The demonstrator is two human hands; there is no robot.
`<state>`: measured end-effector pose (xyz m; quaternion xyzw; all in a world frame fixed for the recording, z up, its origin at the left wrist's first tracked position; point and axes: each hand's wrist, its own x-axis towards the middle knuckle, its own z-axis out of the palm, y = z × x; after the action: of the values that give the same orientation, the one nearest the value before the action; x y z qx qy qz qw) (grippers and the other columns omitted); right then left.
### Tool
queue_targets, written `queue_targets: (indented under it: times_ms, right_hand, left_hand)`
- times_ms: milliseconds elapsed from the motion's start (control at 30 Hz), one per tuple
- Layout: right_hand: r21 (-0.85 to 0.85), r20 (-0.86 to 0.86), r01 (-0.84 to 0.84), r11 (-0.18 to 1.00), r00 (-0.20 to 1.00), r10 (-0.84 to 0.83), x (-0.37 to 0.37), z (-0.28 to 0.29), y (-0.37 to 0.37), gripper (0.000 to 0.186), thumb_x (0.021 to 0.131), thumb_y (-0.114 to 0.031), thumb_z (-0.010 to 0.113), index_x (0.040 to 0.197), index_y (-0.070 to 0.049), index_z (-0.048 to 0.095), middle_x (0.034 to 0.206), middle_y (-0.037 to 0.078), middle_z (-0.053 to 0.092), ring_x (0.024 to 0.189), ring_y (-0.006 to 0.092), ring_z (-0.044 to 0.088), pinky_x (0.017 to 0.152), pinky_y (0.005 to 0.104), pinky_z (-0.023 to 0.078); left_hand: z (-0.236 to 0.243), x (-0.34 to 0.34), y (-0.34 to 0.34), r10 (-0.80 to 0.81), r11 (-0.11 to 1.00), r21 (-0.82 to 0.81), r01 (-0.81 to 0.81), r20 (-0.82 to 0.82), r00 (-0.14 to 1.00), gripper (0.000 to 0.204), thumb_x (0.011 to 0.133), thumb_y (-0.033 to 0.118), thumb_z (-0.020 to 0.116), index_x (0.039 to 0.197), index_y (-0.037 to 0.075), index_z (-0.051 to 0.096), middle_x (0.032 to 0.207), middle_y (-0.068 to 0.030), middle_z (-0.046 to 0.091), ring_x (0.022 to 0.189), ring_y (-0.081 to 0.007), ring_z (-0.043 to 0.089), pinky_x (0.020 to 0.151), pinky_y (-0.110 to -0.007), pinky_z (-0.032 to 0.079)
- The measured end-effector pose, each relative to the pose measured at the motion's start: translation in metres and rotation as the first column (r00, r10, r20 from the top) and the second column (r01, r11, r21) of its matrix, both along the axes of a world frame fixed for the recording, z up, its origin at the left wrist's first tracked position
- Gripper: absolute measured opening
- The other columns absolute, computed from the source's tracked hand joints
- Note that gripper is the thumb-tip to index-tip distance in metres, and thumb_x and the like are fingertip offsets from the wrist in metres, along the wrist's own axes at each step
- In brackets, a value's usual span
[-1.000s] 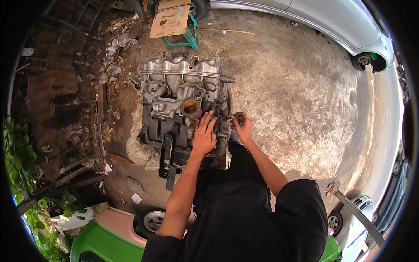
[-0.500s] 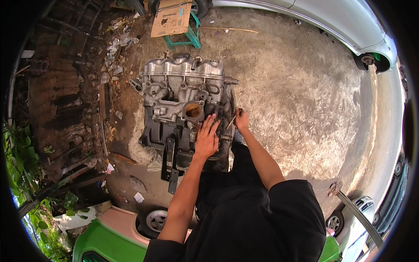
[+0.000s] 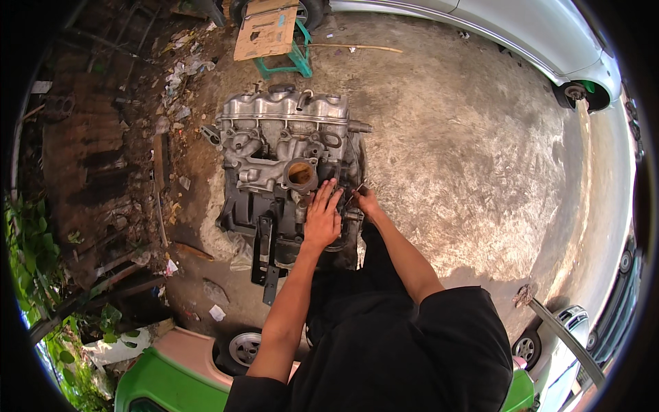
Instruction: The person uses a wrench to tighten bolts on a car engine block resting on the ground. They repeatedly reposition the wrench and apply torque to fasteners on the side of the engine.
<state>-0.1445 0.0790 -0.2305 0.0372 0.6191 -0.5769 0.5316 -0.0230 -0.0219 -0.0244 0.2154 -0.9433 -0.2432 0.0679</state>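
Observation:
A bare car engine (image 3: pixel 285 113) with a ribbed metal top cover stands on the ground before me. My left hand (image 3: pixel 322 220) lies flat on its near right part, fingers stretched out, just below the round opening (image 3: pixel 301 174) of the intake manifold. At the engine's right edge, my right hand (image 3: pixel 366 202) is closed round a thin, rod-like tool (image 3: pixel 360 186), pressed close to the engine's side. The tool's kind and its working end are too small and partly hidden to make out.
A black metal bracket (image 3: pixel 266 250) juts out at the engine's near side. Beyond the engine stands a green stool (image 3: pixel 301 60) topped with cardboard (image 3: pixel 265 31). Litter and planks (image 3: pixel 161 161) line the left; a silver car (image 3: pixel 522 31) is at the far right, a green car (image 3: pixel 165 381) near left.
My right hand has moved left and slightly down with the tool, up against the engine's right edge. The left hand keeps its place on the engine; the whole view has shifted slightly.

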Motion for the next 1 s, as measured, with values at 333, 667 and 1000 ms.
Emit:
queue_targets:
  times_ms: [333, 667, 1000]
  right_hand:
    - [0.268, -0.046, -0.121, 0.956, 0.989, 0.138, -0.011, -0.044, -0.003, 0.045, 0.099, -0.023, 0.058, 0.135, 0.002, 0.049, 0.126, 0.025, 0.061, 0.114, 0.0384, 0.060, 0.091, 0.0455, 0.049]
    - [0.118, 0.051, -0.225, 0.967, 0.974, 0.220, -0.040, 0.006, -0.020, 0.036, 0.102, -0.021, 0.054, 0.130, 0.002, 0.048, 0.090, 0.013, 0.066, 0.072, 0.0221, 0.066, 0.062, 0.0366, 0.056]
    - [0.301, -0.133, -0.390, 0.870, 0.886, 0.443, -0.041, -0.005, -0.035, 0.038, 0.097, -0.018, 0.056, 0.128, 0.006, 0.054, 0.106, 0.016, 0.067, 0.086, 0.0256, 0.064, 0.070, 0.0382, 0.054]
  left_hand:
    - [0.000, -0.001, 0.000, 0.002, 1.000, -0.018, -0.002, -0.003, 1.000, 0.062, 0.080, 0.009, 0.050, 0.142, 0.009, 0.046, 0.159, -0.0078, 0.030, 0.148, -0.0267, 0.028, 0.119, -0.049, 0.023]
    - [0.001, -0.001, 0.001, 0.003, 1.000, 0.002, -0.003, 0.000, 1.000, 0.065, 0.078, 0.011, 0.052, 0.142, 0.010, 0.046, 0.159, -0.0075, 0.031, 0.148, -0.0264, 0.027, 0.119, -0.049, 0.023]
    - [-0.001, 0.000, -0.001, 0.001, 1.000, 0.007, -0.001, -0.018, 1.000, 0.064, 0.080, 0.012, 0.049, 0.144, 0.010, 0.044, 0.159, -0.0079, 0.031, 0.147, -0.0272, 0.028, 0.118, -0.051, 0.024]
